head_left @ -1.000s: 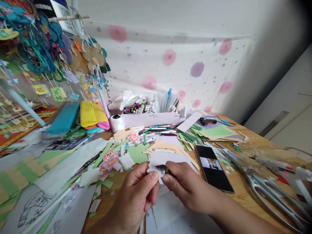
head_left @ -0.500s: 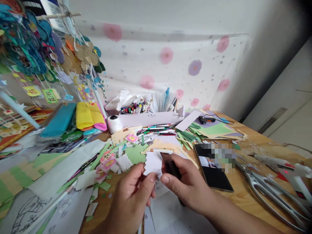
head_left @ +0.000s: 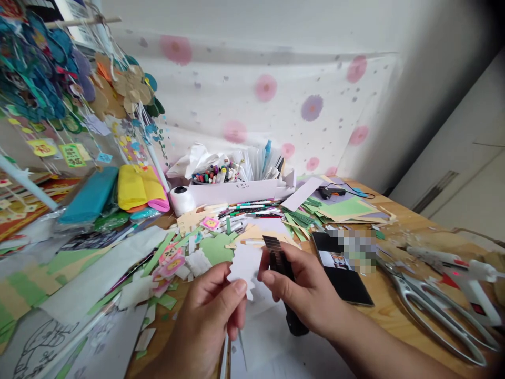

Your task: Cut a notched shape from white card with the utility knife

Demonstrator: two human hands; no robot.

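My left hand (head_left: 219,300) pinches a small white piece of paper (head_left: 245,265) with a notched, wavy edge between thumb and fingers. Wrapped in my right hand (head_left: 302,284) is a black snap-off utility knife (head_left: 292,316), its segmented blade pointing up and away from me. Blade and paper are close together, with a slight gap between them. Under both hands lie white sheets (head_left: 272,347) on the wooden table. Paper scraps and pink flower cut-outs (head_left: 173,263) are strewn left of my left hand.
Right of my right hand lie a dark tablet-like device (head_left: 347,287), large scissors (head_left: 430,310) and a white glue gun (head_left: 457,271). A box of markers (head_left: 240,190) stands at the back beside a thread spool (head_left: 182,201). Colourful hanging ornaments (head_left: 134,87) fill the left.
The knife has moved back from the paper, and its blade now shows more clearly. The paper has turned a little in my left hand. The whole view has shifted slightly.
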